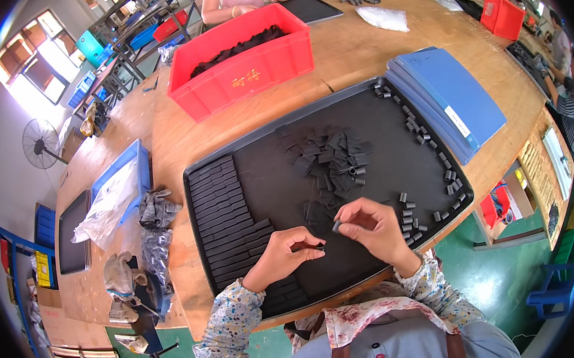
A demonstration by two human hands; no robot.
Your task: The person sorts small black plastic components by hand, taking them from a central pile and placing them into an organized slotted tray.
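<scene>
Head view: noted left hand (284, 255) pinching small dark piece (321, 246); right hand (371, 226) apart, gripping short grey cylinder (336, 226), both above six-o'clock side of black rectangular tray (264, 180). Could lose cylinder among thin black flat pieces (336, 159), hands' twelve o'clock, through slack pinch.

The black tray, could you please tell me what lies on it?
On the black tray lie rows of black strips at left, a heap of flat pieces and scattered short tubes. Whatever the heap, left hand and right hand cover cannot be seen.
</scene>
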